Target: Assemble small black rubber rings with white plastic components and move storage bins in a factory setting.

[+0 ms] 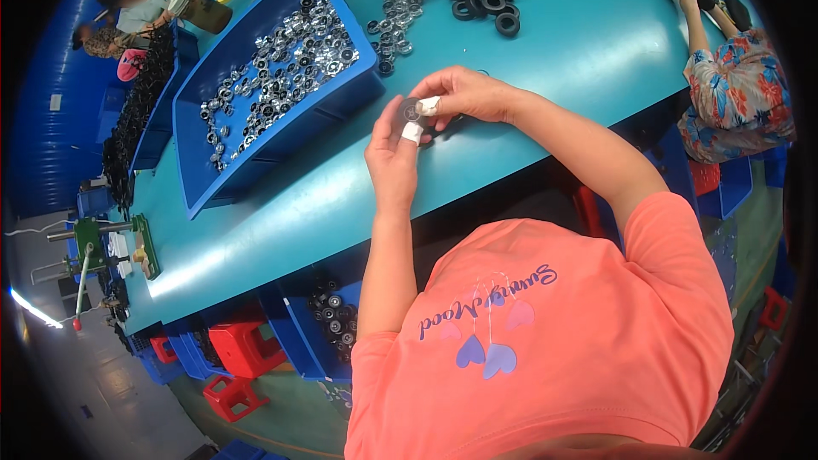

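A small dark round part with a paler ringed face (410,110) is held between my two hands over the turquoise table. My left hand (391,138) grips it from the left and below, its white-wrapped thumb pressed to the edge. From the right, my right hand (464,94) closes on the same part, with a white-wrapped thumb against its face and the fingers curled behind. What lies behind the part is hidden by the fingers. Left of my hands stands a large blue bin (285,123) with many shiny silver-and-black round pieces (317,43) in it.
Loose silver pieces (399,19) lie beside the bin; black rubber rings (497,2) are heaped at the back. A green hand press (94,247) stands at the left end. A blue crate of dark round parts (332,315) sits below the table edge. Co-workers sit far left and right.
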`<move>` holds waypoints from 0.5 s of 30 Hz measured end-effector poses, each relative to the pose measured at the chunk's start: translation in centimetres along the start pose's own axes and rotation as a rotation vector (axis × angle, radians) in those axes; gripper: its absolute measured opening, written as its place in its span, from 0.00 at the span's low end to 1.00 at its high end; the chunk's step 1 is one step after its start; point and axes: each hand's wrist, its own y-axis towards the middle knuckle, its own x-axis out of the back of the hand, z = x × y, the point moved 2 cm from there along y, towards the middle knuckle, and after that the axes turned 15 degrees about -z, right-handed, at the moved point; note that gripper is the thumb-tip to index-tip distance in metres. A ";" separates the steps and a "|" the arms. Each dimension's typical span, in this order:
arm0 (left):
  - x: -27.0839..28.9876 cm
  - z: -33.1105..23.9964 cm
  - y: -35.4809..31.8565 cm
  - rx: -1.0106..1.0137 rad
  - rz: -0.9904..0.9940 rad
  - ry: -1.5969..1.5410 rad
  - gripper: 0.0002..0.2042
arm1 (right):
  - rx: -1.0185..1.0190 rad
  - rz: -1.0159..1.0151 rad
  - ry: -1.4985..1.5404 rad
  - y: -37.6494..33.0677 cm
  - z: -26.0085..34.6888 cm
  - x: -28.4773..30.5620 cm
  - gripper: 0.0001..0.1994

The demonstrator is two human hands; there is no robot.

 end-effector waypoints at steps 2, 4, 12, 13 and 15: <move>-0.1 0.1 -0.2 -0.058 0.006 0.034 0.20 | -0.007 -0.001 -0.022 0.1 -0.1 -0.1 0.16; -0.1 0.0 -0.4 -0.165 0.023 0.143 0.20 | -0.007 0.003 -0.062 0.3 -0.4 0.0 0.14; -0.1 0.1 -0.5 -0.386 0.034 0.490 0.21 | -0.034 0.016 -0.016 0.8 -1.1 0.5 0.13; -0.1 0.0 -0.5 -0.321 0.022 0.424 0.22 | -0.031 -0.011 -0.013 0.6 -0.9 0.3 0.12; -0.5 -0.3 -0.7 -0.265 0.016 0.345 0.23 | -0.051 -0.030 0.044 0.2 -0.4 0.0 0.13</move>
